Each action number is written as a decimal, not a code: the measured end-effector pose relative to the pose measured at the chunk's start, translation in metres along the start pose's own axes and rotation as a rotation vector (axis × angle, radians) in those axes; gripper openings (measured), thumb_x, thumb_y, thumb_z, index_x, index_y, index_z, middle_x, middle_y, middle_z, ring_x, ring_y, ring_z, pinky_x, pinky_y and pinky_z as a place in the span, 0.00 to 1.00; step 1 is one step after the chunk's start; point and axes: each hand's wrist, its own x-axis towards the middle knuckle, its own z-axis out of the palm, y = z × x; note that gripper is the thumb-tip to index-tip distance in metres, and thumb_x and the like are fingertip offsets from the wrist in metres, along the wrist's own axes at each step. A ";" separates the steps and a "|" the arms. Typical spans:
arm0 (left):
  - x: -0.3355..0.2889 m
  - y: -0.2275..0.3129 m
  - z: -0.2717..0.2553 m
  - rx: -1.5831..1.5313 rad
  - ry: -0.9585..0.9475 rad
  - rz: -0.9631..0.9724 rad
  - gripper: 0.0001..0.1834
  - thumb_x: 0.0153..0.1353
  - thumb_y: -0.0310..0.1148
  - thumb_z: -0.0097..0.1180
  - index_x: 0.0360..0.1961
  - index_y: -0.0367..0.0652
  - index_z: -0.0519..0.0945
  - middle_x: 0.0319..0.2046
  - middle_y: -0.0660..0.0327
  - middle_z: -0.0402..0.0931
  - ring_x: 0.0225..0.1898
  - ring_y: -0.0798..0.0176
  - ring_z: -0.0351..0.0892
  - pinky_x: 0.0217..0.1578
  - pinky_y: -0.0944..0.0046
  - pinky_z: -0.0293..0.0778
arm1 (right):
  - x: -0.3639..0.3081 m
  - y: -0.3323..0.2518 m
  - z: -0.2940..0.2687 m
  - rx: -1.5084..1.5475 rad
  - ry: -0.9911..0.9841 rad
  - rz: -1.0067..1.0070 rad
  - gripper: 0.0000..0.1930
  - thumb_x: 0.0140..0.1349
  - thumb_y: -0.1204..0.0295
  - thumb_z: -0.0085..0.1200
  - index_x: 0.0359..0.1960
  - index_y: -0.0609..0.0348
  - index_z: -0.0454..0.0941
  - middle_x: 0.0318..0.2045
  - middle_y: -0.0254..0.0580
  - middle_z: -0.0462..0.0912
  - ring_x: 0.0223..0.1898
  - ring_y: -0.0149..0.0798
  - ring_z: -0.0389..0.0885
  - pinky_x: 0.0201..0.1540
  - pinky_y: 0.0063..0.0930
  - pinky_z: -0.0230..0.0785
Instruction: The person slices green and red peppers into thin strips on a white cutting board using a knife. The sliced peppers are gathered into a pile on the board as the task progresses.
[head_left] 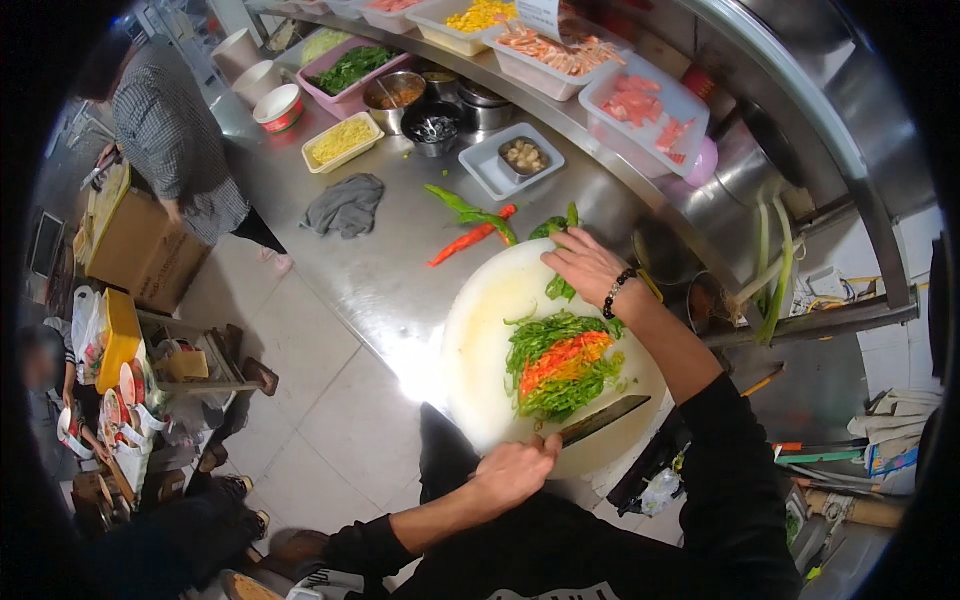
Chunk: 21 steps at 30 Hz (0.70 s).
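Note:
My left hand is closed round the handle of a kitchen knife, whose dark blade lies low over the near right part of the round white cutting board. At the board's far edge my right hand, with a beaded bracelet at the wrist, has its fingers bent onto green peppers; some green shows on either side of it. Between the hands sits a heap of shredded green pepper with orange-red pepper shreds in its middle.
Whole red and green chillies lie beyond the board, near a grey cloth. A white tray holds a small metal bowl. Food tubs line the shelf above. At left stands another person.

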 end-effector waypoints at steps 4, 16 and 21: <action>0.002 -0.001 0.001 0.016 -0.032 -0.007 0.11 0.72 0.28 0.51 0.50 0.32 0.73 0.34 0.44 0.84 0.28 0.40 0.88 0.25 0.45 0.83 | -0.005 -0.001 -0.014 0.100 -0.109 0.055 0.20 0.57 0.85 0.59 0.51 0.59 0.75 0.46 0.47 0.85 0.61 0.50 0.80 0.74 0.49 0.62; 0.010 -0.014 0.001 -0.096 0.087 -0.120 0.15 0.76 0.41 0.57 0.47 0.38 0.78 0.31 0.42 0.86 0.31 0.33 0.87 0.36 0.37 0.83 | -0.123 -0.120 -0.145 0.906 0.406 0.566 0.24 0.63 0.75 0.68 0.57 0.59 0.71 0.40 0.52 0.85 0.45 0.54 0.88 0.50 0.43 0.81; 0.022 -0.026 -0.012 -0.323 0.107 -0.176 0.13 0.73 0.34 0.62 0.45 0.31 0.81 0.29 0.35 0.82 0.35 0.27 0.84 0.37 0.37 0.80 | -0.218 -0.194 -0.058 1.507 0.725 1.004 0.22 0.63 0.75 0.73 0.52 0.60 0.72 0.38 0.39 0.84 0.42 0.33 0.87 0.47 0.29 0.80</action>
